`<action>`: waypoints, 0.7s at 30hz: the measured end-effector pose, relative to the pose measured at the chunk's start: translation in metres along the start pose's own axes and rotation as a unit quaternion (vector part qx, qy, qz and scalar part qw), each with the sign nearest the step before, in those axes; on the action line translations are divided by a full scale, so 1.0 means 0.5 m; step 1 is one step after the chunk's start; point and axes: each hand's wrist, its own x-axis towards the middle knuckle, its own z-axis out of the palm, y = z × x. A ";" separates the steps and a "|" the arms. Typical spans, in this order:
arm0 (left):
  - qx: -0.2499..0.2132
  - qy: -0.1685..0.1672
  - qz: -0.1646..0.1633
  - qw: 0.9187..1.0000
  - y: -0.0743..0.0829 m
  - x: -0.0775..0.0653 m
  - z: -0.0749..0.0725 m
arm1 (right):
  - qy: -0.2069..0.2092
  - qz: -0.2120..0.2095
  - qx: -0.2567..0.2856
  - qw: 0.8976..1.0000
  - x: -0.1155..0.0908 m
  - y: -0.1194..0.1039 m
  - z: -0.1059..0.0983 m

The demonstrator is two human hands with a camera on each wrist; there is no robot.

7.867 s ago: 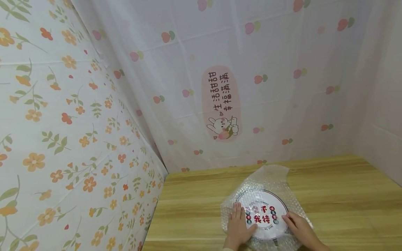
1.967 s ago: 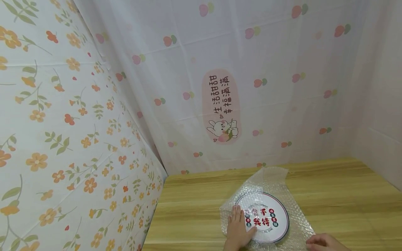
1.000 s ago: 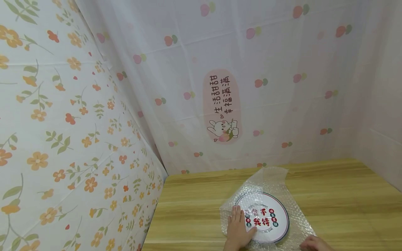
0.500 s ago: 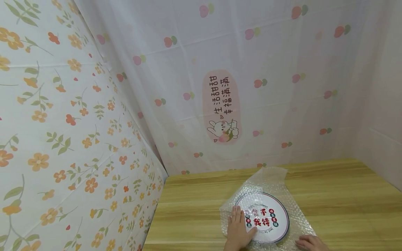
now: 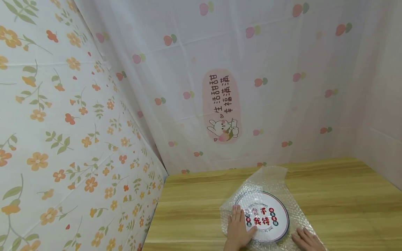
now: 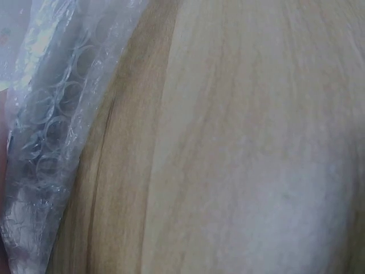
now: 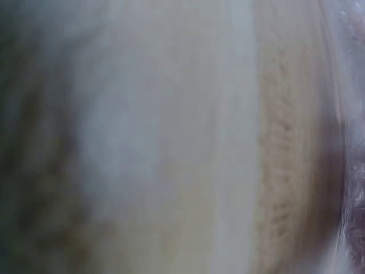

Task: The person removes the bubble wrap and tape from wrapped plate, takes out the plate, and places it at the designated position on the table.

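From the head camera I monitor two hands working on a round white disc (image 5: 267,211) and a sheet of bubble wrap (image 5: 274,176). The disc lies face up near the front of the wood-grain table (image 5: 342,202); red characters mark its centre, and coloured bands run along its rim. The bubble wrap extends beyond the disc on the far side and on both flanks.

Left hand (image 5: 239,227): I read it as laid flat, fingers extended toward the far edge of the table, thumb stretched out sideways. It rests across the left margin of the disc, over the wrap; the thumb tip reaches in near the lower characters. The disc therefore sits directly under and to the right of this hand.

Right hand (image 5: 307,240): I read its fingers as extended and slightly apart, resting on the wrap near its right edge. It grips nothing that I can see. The disc lies to its left, just beside the fingertips but apart from them.

On the left wrist camera I have the bubble wrap's edge running diagonally over bare wood. The right wrist camera is mostly blurred; a strip of wrap shows at its right border. Behind the table I register a printed curtain (image 5: 276,115).
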 end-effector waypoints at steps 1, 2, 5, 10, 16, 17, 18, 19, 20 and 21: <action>-0.001 0.000 0.000 1.000 0.000 0.000 0.000 | -0.002 0.000 -0.003 1.000 -0.002 0.000 0.002; -0.002 0.000 0.000 1.000 0.000 0.000 0.000 | -0.004 0.001 -0.007 1.000 -0.003 0.000 0.004; -0.004 -0.002 -0.002 1.000 0.000 0.000 0.001 | -0.021 0.004 -0.031 0.999 -0.008 0.002 0.010; -0.007 -0.008 -0.007 1.000 0.000 0.002 0.003 | -0.047 0.008 -0.078 0.996 -0.009 0.003 0.016; -0.007 -0.005 -0.006 1.000 -0.001 0.001 0.005 | -0.055 0.021 -0.098 0.993 -0.010 0.000 0.019; -0.006 -0.003 -0.005 1.000 -0.001 0.001 0.005 | -0.053 0.023 -0.100 0.993 -0.010 -0.001 0.019; -0.004 -0.001 -0.004 1.000 -0.001 0.000 0.005 | -0.054 0.024 -0.103 0.993 -0.010 -0.002 0.018; -0.002 0.000 -0.003 1.000 -0.001 0.000 0.005 | -0.053 0.026 -0.103 0.993 -0.010 -0.003 0.018; 0.000 0.001 -0.003 1.000 -0.001 0.000 0.004 | -0.053 0.027 -0.102 0.993 -0.009 -0.004 0.017; 0.001 0.001 -0.002 1.000 0.000 0.000 0.004 | -0.050 0.029 -0.097 0.994 -0.008 -0.005 0.016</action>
